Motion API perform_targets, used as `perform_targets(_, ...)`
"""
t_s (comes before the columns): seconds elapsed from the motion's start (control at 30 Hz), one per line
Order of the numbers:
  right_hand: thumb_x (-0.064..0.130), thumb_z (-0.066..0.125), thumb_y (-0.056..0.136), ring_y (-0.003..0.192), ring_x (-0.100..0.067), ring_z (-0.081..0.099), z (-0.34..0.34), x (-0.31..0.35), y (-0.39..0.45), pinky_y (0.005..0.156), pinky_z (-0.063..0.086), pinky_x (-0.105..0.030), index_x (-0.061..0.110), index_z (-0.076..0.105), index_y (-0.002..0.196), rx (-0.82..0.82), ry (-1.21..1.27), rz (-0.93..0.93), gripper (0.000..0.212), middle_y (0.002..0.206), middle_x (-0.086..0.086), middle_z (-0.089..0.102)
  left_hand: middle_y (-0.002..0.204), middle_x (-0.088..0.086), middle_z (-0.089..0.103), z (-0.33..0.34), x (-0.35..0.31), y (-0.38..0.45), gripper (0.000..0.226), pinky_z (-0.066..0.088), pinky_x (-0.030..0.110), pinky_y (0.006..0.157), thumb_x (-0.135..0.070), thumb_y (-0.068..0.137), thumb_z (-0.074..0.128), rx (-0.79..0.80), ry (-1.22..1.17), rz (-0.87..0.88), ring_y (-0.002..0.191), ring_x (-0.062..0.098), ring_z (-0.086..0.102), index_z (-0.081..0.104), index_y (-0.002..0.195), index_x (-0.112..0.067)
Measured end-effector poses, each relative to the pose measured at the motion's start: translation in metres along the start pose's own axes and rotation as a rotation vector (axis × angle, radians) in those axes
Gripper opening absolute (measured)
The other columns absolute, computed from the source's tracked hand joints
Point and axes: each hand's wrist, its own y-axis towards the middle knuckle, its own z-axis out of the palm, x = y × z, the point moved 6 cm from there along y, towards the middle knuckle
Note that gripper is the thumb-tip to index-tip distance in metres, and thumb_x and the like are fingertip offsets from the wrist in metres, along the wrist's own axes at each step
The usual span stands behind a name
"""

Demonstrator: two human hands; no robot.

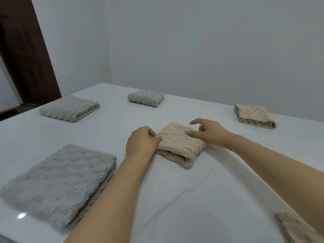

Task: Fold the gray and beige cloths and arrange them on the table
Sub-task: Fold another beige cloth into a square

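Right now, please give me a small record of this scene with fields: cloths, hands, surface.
gray cloths: three folded, near left, far left, far middle
beige cloths: center one being handled; far right one folded; another at bottom right corner
left hand: pinches center cloth's left edge
right hand: fingers on its top
surface: white table
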Motion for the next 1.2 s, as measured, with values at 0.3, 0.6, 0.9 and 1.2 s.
perform_targets(0.3,0.055,0.021,0.096,0.128,-0.031,0.037,0.025,0.073,-0.034,0.107,0.025,-0.04,0.002,0.045,0.127,0.013,-0.379,-0.018,0.066,0.135,-0.016,0.045,0.083,-0.005,0.063,-0.001,0.002,0.001,0.012,0.036,0.024,0.065,-0.03,0.081,0.069,0.005,-0.017,0.011,0.081,0.015,0.058,0.064,0.08,-0.018)
perform_targets(0.6,0.057,0.016,0.096,0.147,-0.027,-0.002,0.058,0.061,-0.051,0.119,-0.003,-0.04,0.004,0.003,0.15,-0.007,-0.221,0.018,0.077,0.159,-0.017,-0.001,0.083,-0.003,0.064,-0.003,0.0,-0.002,0.011,0.036,0.023,0.067,-0.027,0.082,0.068,0.0,0.031,0.0,0.08,0.016,0.057,0.066,0.08,-0.017)
perform_targets(0.9,0.039,0.047,0.095,0.121,-0.022,0.047,-0.006,0.042,-0.05,0.095,0.036,-0.031,0.011,0.048,0.127,-0.107,0.303,0.031,0.043,0.128,-0.003,0.051,0.104,0.003,0.063,-0.006,-0.001,-0.011,0.028,0.047,0.03,0.085,-0.034,0.087,0.054,0.111,0.071,-0.052,0.098,0.024,0.062,0.06,0.108,-0.015)
perform_targets(1.2,0.055,0.057,0.084,0.054,-0.015,0.04,-0.001,0.0,-0.074,0.05,0.028,-0.024,0.009,0.06,0.086,0.111,0.338,0.388,0.046,0.064,0.001,0.047,0.114,0.012,0.054,0.011,-0.008,-0.013,0.068,0.046,0.036,0.082,-0.064,0.081,0.049,0.265,0.287,-0.037,0.103,0.03,0.057,0.057,0.111,-0.004)
